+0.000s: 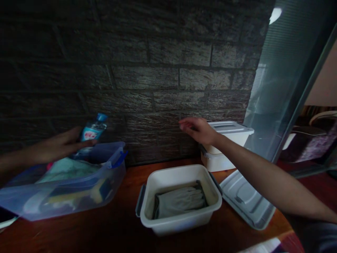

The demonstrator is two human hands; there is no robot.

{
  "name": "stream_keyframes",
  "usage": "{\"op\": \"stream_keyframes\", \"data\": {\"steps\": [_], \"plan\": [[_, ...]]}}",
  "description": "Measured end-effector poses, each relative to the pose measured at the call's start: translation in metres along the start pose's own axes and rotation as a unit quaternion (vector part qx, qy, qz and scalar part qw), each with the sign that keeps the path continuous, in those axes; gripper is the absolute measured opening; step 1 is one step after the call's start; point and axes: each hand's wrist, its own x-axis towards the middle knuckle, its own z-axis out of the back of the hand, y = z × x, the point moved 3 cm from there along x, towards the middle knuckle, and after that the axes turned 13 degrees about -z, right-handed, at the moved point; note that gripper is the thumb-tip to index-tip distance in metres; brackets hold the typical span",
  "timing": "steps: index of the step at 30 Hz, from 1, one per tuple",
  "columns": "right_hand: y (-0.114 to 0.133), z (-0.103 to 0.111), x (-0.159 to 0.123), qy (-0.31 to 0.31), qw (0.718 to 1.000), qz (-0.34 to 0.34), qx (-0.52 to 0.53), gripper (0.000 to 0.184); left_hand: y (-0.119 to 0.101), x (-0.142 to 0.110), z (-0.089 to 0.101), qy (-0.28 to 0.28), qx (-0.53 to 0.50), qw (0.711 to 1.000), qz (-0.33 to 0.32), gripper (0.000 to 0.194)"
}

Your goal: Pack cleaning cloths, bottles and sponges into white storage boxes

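My left hand (67,142) is closed around a clear plastic bottle (91,133) with a blue cap and a blue label. It holds the bottle tilted over a translucent blue storage box (116,175), in which a pale green cloth (71,170) and other items lie. In the air before the brick wall is my right hand (198,130), its fingers loosely bent, thumb apart, with nothing in them. Below and between the hands stands an open white bin (179,225), with grey work gloves (181,202) on its floor.
Two stacked white boxes, the upper one with a grey lid (229,127), stand behind my right forearm. A loose grey lid (249,200) lies right of the bin on the wooden table (113,232). A brick wall (163,80) rises behind, and a glass panel (284,70) stands at the right.
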Motion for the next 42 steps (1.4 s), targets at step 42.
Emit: {"op": "stream_keyframes", "data": {"steps": [42], "plan": [[0.029,-0.037,-0.025,0.135,0.894,-0.042,0.425,0.034,-0.238,-0.032,-0.172,0.013,-0.682,0.729,-0.056,0.033]]}}
